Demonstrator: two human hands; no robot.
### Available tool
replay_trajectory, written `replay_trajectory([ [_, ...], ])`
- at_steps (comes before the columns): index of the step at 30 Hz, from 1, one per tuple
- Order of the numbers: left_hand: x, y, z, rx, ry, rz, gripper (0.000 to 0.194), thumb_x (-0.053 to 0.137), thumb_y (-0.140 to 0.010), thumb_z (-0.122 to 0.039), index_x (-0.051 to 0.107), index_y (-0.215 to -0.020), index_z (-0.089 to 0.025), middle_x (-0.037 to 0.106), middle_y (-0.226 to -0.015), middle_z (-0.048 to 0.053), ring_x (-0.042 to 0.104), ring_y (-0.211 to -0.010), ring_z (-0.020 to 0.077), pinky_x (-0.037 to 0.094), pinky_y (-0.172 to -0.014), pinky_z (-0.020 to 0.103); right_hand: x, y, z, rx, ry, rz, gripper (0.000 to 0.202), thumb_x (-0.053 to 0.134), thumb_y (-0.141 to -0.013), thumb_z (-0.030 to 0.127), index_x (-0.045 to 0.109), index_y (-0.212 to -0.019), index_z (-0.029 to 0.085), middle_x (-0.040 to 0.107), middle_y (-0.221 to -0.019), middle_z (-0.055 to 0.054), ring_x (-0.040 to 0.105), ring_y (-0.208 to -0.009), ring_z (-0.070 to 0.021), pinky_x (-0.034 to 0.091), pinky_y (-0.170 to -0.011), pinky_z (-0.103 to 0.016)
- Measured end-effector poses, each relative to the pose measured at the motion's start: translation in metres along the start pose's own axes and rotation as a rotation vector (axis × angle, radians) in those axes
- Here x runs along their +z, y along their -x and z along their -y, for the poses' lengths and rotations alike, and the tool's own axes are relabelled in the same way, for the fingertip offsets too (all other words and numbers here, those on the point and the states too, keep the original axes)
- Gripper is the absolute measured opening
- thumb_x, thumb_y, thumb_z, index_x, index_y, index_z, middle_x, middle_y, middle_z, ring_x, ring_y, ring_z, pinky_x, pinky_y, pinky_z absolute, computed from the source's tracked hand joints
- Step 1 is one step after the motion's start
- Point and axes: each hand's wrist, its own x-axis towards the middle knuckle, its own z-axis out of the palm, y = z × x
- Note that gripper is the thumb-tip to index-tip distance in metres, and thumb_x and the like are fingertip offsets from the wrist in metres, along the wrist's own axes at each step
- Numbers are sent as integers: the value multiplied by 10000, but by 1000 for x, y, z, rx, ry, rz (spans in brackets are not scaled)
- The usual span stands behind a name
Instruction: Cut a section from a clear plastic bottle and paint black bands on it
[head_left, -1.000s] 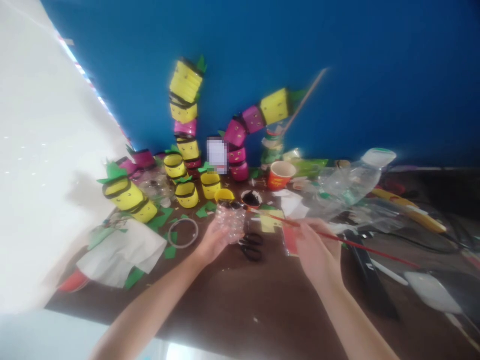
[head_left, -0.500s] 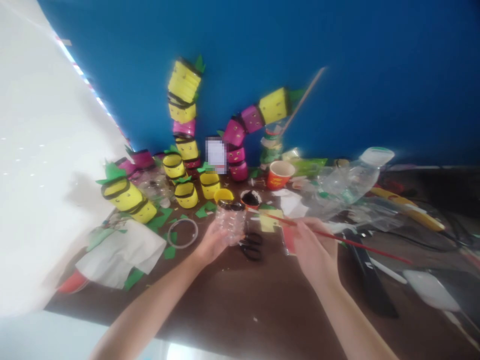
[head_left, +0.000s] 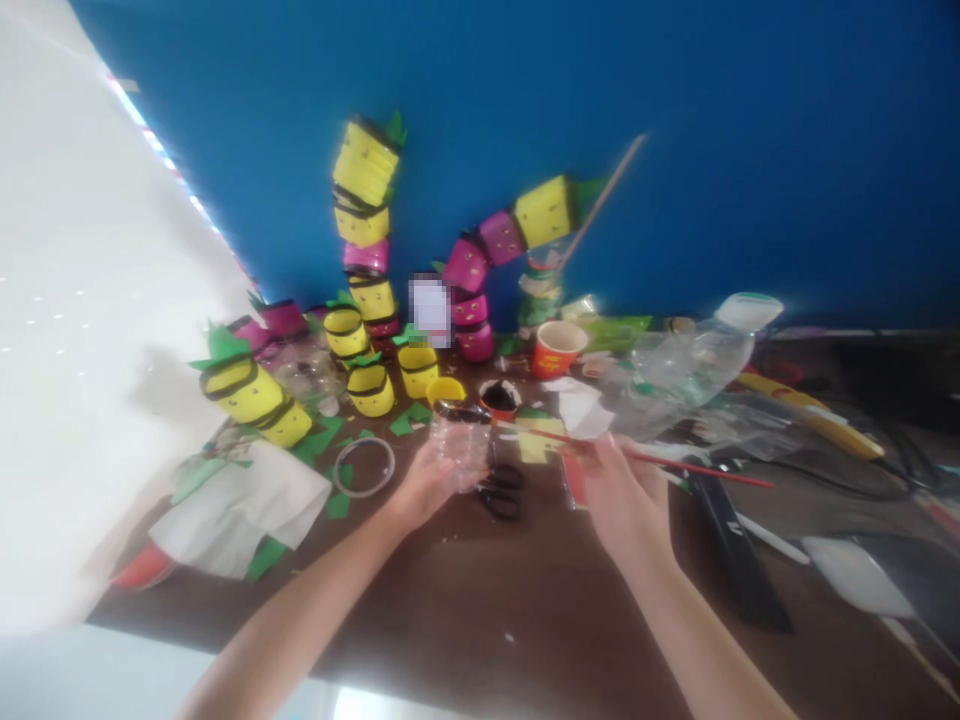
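My left hand [head_left: 427, 482] is closed round a clear plastic cup [head_left: 463, 455], which looks like a cut bottle piece with a black band along its rim. In my right hand [head_left: 619, 490] is a long red paintbrush [head_left: 697, 472], pinched so that its tip points left at the cup's rim. Whether the bristles touch the rim is too blurred to tell. Just behind the cup stands a small container of black paint [head_left: 500, 398]. Black-handled scissors [head_left: 501, 492] lie to the right of the cup, and a yellow paint cup [head_left: 446, 390] is behind it.
Yellow painted cups [head_left: 370, 388] with green leaves stand at the back left. A tape roll [head_left: 364, 467] and a white cloth [head_left: 240, 505] lie left. On the right are a red paper cup [head_left: 559, 350], a plastic bottle [head_left: 705, 350], a yellow glue gun [head_left: 814, 415] and a black strap-like object [head_left: 739, 550].
The red brush's handle has swung, and less of it sticks out to the right of my hand. The cup has turned or tilted slightly in my left hand.
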Motion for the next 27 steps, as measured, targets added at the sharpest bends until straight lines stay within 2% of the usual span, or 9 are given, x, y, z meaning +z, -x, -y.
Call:
replay_trajectory([
  [5,0,1,-1,-6,2,12,585,778,-641,-387,585,-1163,-204,640,-1097,89,627,-943,225,451,-943,449,-1,-2,-4,37,33,-73,223,733,-717,418,650,-667,217,681,-632,9,614,-560,-124,495,-548,-254],
  [7,0,1,-1,-4,6,13,590,773,-643,-397,582,-1167,-207,638,-1092,87,626,-951,230,440,-954,459,-3,-3,-3,28,18,-91,209,743,-709,404,657,-680,216,682,-646,10,624,-584,-127,505,-576,-258],
  [11,0,1,0,1,25,7,582,774,-640,-390,588,-1161,-211,638,-1095,82,623,-952,225,448,-941,445,-3,-4,-1,8,-81,-40,224,777,-664,401,658,-665,211,690,-681,-3,658,-672,-154,529,-686,-295],
  [16,0,2,-1,-37,35,28,592,776,-624,-387,593,-1156,-203,652,-1091,91,629,-938,238,449,-929,454,1,-3,-2,58,-46,-51,244,771,-670,425,658,-655,210,688,-646,1,642,-607,-134,515,-634,-263],
  [19,0,2,-3,-62,90,36,610,755,-634,-408,591,-1176,-181,670,-1058,90,644,-916,241,457,-913,440,-2,-6,-3,2,-66,-82,233,780,-666,402,658,-667,204,694,-656,8,646,-626,-127,521,-666,-255],
  [23,0,1,-6,-127,232,36,520,699,-675,-414,625,-1130,-174,710,-951,78,672,-861,233,490,-842,391,-7,-7,1,-46,-121,16,216,777,-674,388,650,-665,214,707,-681,8,663,-678,-131,527,-715,-252],
  [27,2,0,-8,-206,281,25,453,663,-694,-424,654,-1045,-137,723,-954,111,684,-861,254,491,-819,380,-6,-3,3,-63,-84,126,157,766,-684,388,696,-720,252,717,-712,18,672,-704,-132,528,-741,-259],
])
